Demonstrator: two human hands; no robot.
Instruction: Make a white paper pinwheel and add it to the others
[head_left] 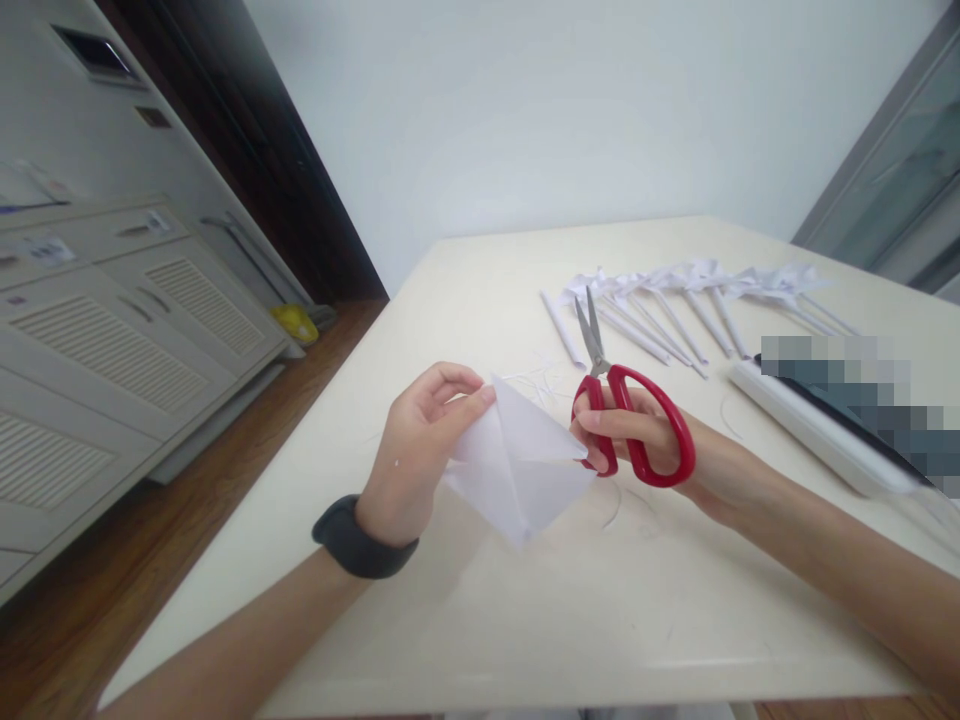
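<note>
Head view looks down on a cream table (pixel 525 620) that fills most of the frame, with white cabinets (pixel 112 330) off to the left and a wooden floor (pixel 90 590) beside them. Along the far right of the table lies a row of finished paper pinwheels (pixel 697 300) on rolled paper sticks, and nearer lies a long white tray-like object (pixel 817 435), partly blurred out.

Above the middle of the table, the folded white paper (pixel 517 465) is held in the air between both hands. The left hand (pixel 420 450), with a dark band (pixel 360 540) on its wrist, pinches the paper's upper left corner between thumb and fingers. The right hand (pixel 637 440) is closed through the handles of the red scissors (pixel 622 400), blades shut and pointing away, while its fingertips also nip the paper's right tip.

Risks, as I judge them: the paper hangs by two light pinches, so it could slip or crease. The right hand does two jobs at once, so the scissors could twist and nick the sheet or a left finger. Thin paper scraps (pixel 540 385) on the table could snag the blades.
</note>
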